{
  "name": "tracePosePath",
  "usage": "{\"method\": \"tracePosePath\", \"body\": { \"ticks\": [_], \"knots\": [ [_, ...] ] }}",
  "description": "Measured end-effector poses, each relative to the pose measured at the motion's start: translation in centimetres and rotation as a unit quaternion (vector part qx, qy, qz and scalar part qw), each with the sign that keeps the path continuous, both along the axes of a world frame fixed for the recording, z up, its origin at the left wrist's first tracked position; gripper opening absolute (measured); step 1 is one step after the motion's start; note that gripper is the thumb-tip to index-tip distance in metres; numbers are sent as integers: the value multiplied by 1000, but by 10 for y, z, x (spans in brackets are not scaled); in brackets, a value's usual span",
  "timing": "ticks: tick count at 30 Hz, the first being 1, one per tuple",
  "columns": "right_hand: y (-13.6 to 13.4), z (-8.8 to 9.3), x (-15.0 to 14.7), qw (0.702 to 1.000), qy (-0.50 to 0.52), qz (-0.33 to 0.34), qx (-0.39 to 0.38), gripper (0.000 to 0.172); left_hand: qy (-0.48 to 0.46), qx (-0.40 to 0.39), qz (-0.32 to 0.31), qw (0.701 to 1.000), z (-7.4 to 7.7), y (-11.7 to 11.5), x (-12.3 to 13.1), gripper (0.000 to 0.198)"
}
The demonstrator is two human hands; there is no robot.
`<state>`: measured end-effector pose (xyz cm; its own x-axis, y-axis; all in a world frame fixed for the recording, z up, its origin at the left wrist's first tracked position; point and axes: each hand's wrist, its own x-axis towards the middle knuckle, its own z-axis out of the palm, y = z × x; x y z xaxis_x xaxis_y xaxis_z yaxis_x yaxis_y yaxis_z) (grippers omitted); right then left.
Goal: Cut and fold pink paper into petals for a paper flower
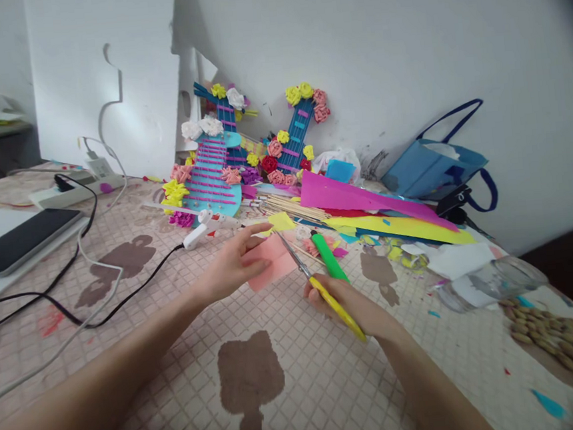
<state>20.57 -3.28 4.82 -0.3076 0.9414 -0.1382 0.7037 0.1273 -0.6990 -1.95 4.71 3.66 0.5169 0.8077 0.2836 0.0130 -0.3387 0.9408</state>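
My left hand (238, 263) has a small square of salmon-pink paper (275, 264) between its thumb and fingers, just above the table. In my right hand (341, 297) is a slim tool with a long yellow handle and narrow metal blades, apparently scissors (337, 307) seen edge-on. Their metal tip overlaps the paper's upper right part; I cannot tell whether it cuts into it. Right behind my right hand lies a green, pen-like object (329, 258) with a dark end. A piece of yellow paper (282, 223) lies just beyond the pink square.
A white glue gun (198, 236) with a black cord rests at left, near a phone (28, 239) and a power strip (71, 190). Flower-trimmed stick crafts (210, 175), wooden sticks (290, 208) and magenta sheets (355, 195) fill the back. At right are a blue bag (413, 170), clear jar (493, 282) and nuts (552, 335).
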Motion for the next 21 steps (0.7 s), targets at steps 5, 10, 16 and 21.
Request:
{"method": "tracePosePath", "body": {
  "ticks": [5,10,16,21],
  "knots": [
    [1,-3,0,1000,-2,-8,16,22,5,3,12,1000,1,-1,0,54],
    [2,-7,0,1000,-7,-16,23,20,-4,0,3,1000,0,-1,0,54],
    [2,-8,0,999,-14,-23,24,22,-7,-1,11,1000,-2,1,1,54],
    [2,-4,-1,1000,-15,-20,15,21,-9,-4,7,1000,-2,1,1,54]
  ]
}}
